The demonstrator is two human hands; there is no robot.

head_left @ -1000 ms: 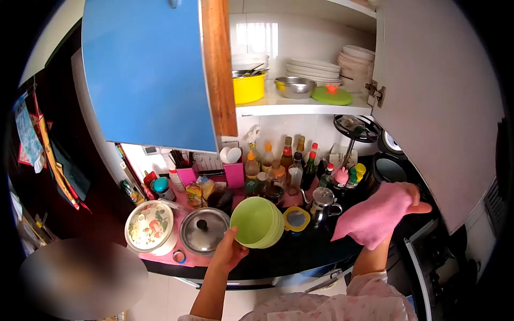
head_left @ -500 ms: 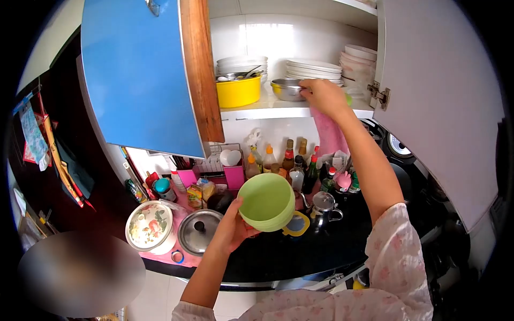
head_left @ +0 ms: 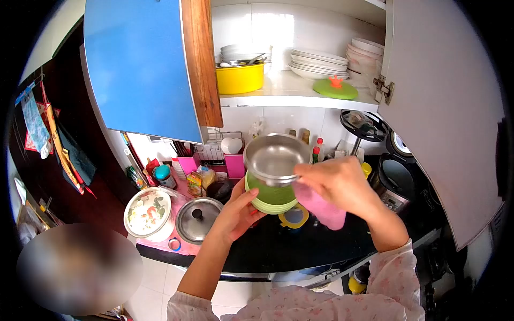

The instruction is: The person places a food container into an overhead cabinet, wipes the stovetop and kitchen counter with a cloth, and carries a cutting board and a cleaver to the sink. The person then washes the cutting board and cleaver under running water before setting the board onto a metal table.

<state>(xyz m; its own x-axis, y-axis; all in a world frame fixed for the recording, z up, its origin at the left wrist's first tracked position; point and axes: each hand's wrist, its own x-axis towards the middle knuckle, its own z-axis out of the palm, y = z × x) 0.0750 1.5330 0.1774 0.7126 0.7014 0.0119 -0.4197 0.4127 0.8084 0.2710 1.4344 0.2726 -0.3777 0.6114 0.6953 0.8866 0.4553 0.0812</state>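
Observation:
My left hand (head_left: pixel 239 212) is closed on a light green bowl (head_left: pixel 270 202), held over the black counter. A stainless steel bowl (head_left: pixel 276 152) hangs over the green one, overlapping its mouth; whether the two touch I cannot tell. Its right rim is pinched by my right hand (head_left: pixel 337 184), which also has a pink cloth (head_left: pixel 326 211) hanging beneath it. Above, on the cupboard shelf (head_left: pixel 284 88), lies a green lid (head_left: pixel 335 90) with an orange crown-shaped knob. Beside it stand stacked white plates (head_left: pixel 319 64) and a yellow tub (head_left: pixel 241 79) of utensils.
A blue cupboard door (head_left: pixel 139 64) stands open at left, a pale one (head_left: pixel 444 107) at right. Below are a floral lidded pot (head_left: pixel 147 212), a steel pan lid (head_left: pixel 198 220), and a yellow-rimmed item (head_left: pixel 294 217). A blurred shape (head_left: pixel 80 270) fills the lower left.
My right hand has brought the steel bowl down from the shelf to above the green bowl, the pink cloth moving along. The green lid on the shelf has come into full view.

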